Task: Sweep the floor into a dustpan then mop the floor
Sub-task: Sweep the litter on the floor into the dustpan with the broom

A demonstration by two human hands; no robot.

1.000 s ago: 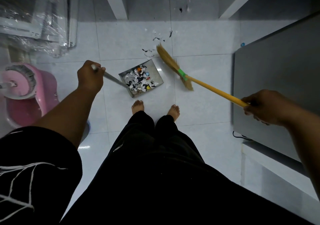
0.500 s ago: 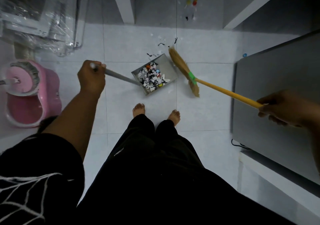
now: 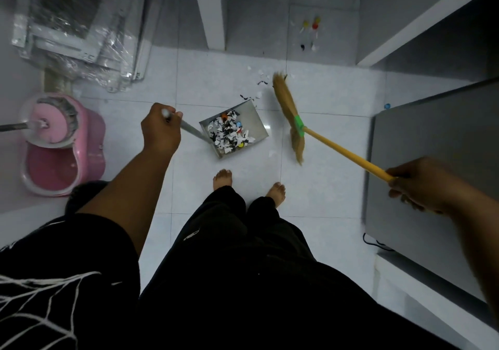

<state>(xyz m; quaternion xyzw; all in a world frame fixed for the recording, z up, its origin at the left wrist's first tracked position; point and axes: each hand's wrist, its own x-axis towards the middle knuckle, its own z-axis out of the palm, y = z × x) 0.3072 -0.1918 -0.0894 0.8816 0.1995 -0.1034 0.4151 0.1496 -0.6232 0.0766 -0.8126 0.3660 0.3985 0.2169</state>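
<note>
Metal dustpan (image 3: 253, 115), square, heaped with torn paper scraps (image 3: 229, 133); left grip (image 3: 159, 131) clamped round its thin handle, right grip (image 3: 417, 185) round the yellow stick of the straw broom (image 3: 286, 101).

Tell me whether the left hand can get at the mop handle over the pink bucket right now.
Probably not yet: the left hand grips the dustpan handle. The mop handle sticks out over the pink bucket to its left, nothing visible between them; setting the dustpan down would likely free it.
</note>
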